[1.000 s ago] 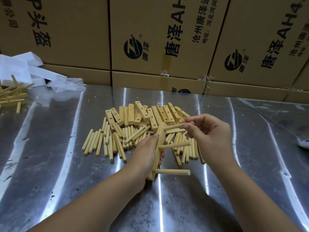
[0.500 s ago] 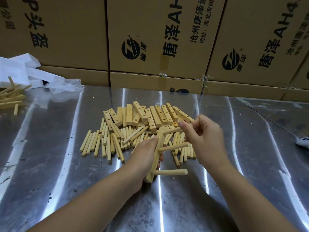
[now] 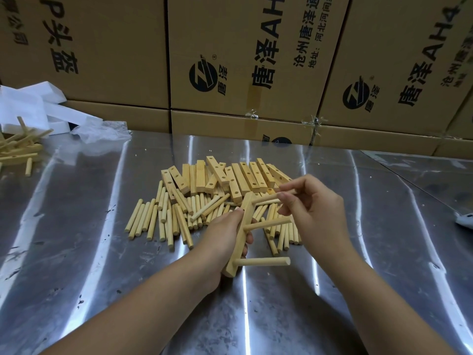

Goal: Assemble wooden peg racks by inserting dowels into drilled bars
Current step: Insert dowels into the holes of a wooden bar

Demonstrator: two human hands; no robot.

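Observation:
My left hand [image 3: 220, 242] grips a drilled wooden bar [image 3: 240, 234], held nearly upright with its lower end near the metal table [image 3: 76, 252]. Two dowels stick out of the bar to the right, a lower one [image 3: 263, 261] and a middle one [image 3: 268, 224]. My right hand [image 3: 314, 213] pinches a third dowel [image 3: 266, 200] whose left end sits at the bar's top hole. Behind the hands lies a heap of loose dowels [image 3: 163, 219] and drilled bars [image 3: 230, 175].
Stacked cardboard boxes [image 3: 230, 60] wall off the back of the table. At the far left lie finished peg racks [image 3: 18, 149], white foam pieces [image 3: 30, 108] and a crumpled plastic bag [image 3: 99, 131]. A white object [image 3: 464, 221] shows at the right edge.
My right hand has brought the third dowel left and down until its end meets the bar's top hole. The left hand and bar have hardly moved.

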